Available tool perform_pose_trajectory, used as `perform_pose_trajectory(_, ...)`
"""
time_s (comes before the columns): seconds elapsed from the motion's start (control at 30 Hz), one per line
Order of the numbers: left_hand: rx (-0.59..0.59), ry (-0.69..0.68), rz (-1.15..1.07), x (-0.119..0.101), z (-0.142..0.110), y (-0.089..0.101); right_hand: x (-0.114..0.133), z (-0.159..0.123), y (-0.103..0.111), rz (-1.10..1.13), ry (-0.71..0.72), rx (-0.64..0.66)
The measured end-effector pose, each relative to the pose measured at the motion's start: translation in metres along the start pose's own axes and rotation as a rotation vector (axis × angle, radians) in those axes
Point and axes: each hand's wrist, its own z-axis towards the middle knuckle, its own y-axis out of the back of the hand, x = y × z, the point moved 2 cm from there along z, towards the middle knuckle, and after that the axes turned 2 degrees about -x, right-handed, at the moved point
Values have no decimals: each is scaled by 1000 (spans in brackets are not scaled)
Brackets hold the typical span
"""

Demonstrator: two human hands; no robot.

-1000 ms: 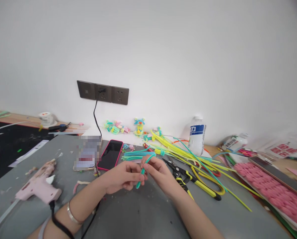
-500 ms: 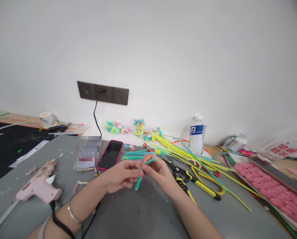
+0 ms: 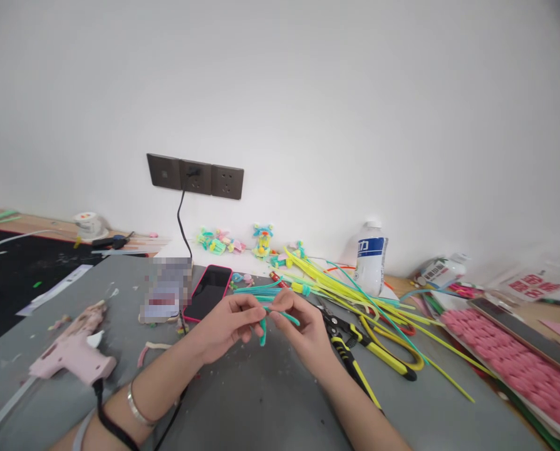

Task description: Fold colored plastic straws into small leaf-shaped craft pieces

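Over the grey mat, my left hand (image 3: 228, 327) and my right hand (image 3: 303, 329) meet, fingertips nearly touching. Both pinch one short teal pipe cleaner (image 3: 263, 332), closed on it with thumb and forefinger. One end hangs below the left fingertips; the other slants down to the right along the right thumb. Its middle is hidden by the fingers. Behind the hands lies a bundle of teal pipe cleaners (image 3: 256, 290). Wire pliers (image 3: 339, 329) with black and yellow handles lie beside the right hand, partly covered by the forearm.
A pink glue gun (image 3: 73, 354) lies left, its cable passing by my left forearm. A phone (image 3: 208, 293) with a pink edge is behind my left hand. Yellow pipe cleaners (image 3: 327, 285), a white bottle (image 3: 370, 260) and small colourful figures (image 3: 263, 241) stand or lie toward the wall.
The pipe cleaner is bent differently: its right end, raised across the right fingers before, now points down to the right. The lower end has shifted slightly up. Both hands stay pinched close together.
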Motion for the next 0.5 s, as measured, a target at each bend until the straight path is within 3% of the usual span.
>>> perform_pose_trajectory(0.27,-95,-41,-75,-3,2,3,-3,-2,0,-158,147,14)
perform_pose_trajectory(0.5,-117,-90,-94,-5,3,3,-4,-4,4,-341,215,-92)
